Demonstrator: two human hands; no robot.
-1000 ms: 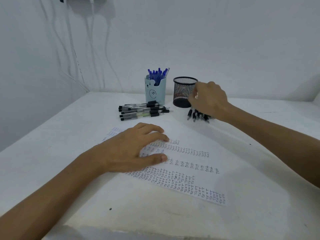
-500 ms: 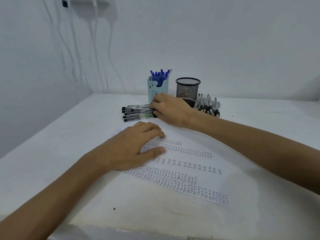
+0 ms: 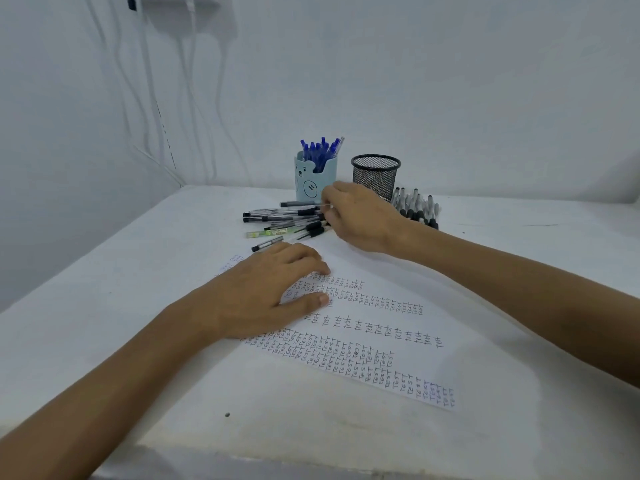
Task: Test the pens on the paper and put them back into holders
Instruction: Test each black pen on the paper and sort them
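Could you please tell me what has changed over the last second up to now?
The right hand left the row of pens beside the mesh holder, crossed leftward to the pile of pens in front of the blue holder, and now pinches one pen there; the pile has fanned out. The left hand stays flat on the paper, and both holders stand where they were.

A white table (image 3: 104, 341) fills the near part of the scene, its surface slightly mottled. A small dark speck (image 3: 227, 414) lies on it near the front edge, and a faint dark streak (image 3: 540, 225) marks it at the far right. Behind rises a plain white wall (image 3: 450, 81). At the far left, several pale cables (image 3: 194, 98) hang down the wall from a white box (image 3: 187, 1) at the top edge.
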